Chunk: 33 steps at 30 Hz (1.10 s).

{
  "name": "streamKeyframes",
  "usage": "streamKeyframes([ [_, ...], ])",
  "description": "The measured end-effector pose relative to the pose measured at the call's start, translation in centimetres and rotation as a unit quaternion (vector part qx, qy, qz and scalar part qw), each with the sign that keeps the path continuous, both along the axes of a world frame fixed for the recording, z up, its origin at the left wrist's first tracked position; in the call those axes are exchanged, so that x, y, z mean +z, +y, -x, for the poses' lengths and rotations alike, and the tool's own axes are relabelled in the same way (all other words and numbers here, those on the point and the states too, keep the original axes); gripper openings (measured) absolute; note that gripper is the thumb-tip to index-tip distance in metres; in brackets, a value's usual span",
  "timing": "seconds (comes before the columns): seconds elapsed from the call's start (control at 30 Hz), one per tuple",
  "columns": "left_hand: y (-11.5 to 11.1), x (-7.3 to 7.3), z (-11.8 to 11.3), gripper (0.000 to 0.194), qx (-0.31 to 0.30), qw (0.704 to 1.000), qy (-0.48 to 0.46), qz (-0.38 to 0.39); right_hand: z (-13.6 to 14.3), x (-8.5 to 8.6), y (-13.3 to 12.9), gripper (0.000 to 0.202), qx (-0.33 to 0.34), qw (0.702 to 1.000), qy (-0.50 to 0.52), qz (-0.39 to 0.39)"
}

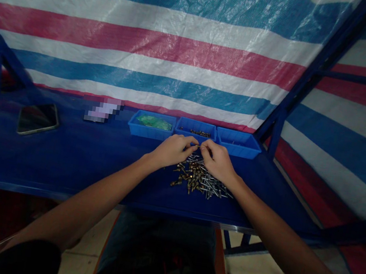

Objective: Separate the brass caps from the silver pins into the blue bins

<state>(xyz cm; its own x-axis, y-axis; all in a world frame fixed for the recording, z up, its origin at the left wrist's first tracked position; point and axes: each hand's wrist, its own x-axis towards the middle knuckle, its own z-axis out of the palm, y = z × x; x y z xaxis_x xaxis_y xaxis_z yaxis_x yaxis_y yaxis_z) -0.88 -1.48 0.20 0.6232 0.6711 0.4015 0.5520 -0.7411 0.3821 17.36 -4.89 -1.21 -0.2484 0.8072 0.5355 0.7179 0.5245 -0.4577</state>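
My left hand and my right hand meet fingertip to fingertip above the table, both closed in a pinch. Between them shows a thin brass-coloured metal piece, too small to name exactly. Right below my hands lies a loose pile of metal fasteners: brass-coloured ones mostly on the left, long silver screw-like pins towards the right. My fingers partly cover the pile's far side.
Behind my hands stand three blue bins in a row: one with a green plastic bag, a middle bin with small brass-coloured parts, and a right bin. A phone lies left on the blue table. Blue frame bars flank it.
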Motion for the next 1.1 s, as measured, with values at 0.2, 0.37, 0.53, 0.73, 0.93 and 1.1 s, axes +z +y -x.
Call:
streamKeyframes([
  [0.2, 0.1, -0.1, 0.0, 0.025, -0.013, 1.000, -0.015, -0.012, 0.0, 0.0, 0.1, 0.020, 0.014, 0.999, 0.032, 0.027],
  [0.37, 0.1, -0.3, 0.0, 0.025, -0.031, 0.999, -0.021, -0.011, 0.1, -0.1, 0.1, 0.020, 0.011, 0.997, 0.064, 0.048],
  [0.53, 0.2, -0.8, -0.3, 0.021, -0.038, 0.997, -0.067, 0.012, 0.3, -0.3, 0.2, 0.022, 0.013, 0.992, 0.112, 0.055],
  [0.73, 0.2, -1.0, -0.5, 0.020, -0.037, 0.994, -0.101, 0.032, 0.6, -0.3, 0.1, 0.022, 0.013, 0.988, 0.137, 0.063],
  [0.93, -0.1, -0.6, -0.4, 0.020, -0.026, 0.995, -0.093, 0.021, 0.9, -0.4, -0.1, 0.020, 0.014, 0.992, 0.114, 0.048],
  [1.1, -0.2, -0.7, -0.5, 0.017, -0.013, 0.994, -0.108, 0.013, 1.0, -0.6, -0.4, 0.018, 0.017, 0.995, 0.094, 0.034],
])
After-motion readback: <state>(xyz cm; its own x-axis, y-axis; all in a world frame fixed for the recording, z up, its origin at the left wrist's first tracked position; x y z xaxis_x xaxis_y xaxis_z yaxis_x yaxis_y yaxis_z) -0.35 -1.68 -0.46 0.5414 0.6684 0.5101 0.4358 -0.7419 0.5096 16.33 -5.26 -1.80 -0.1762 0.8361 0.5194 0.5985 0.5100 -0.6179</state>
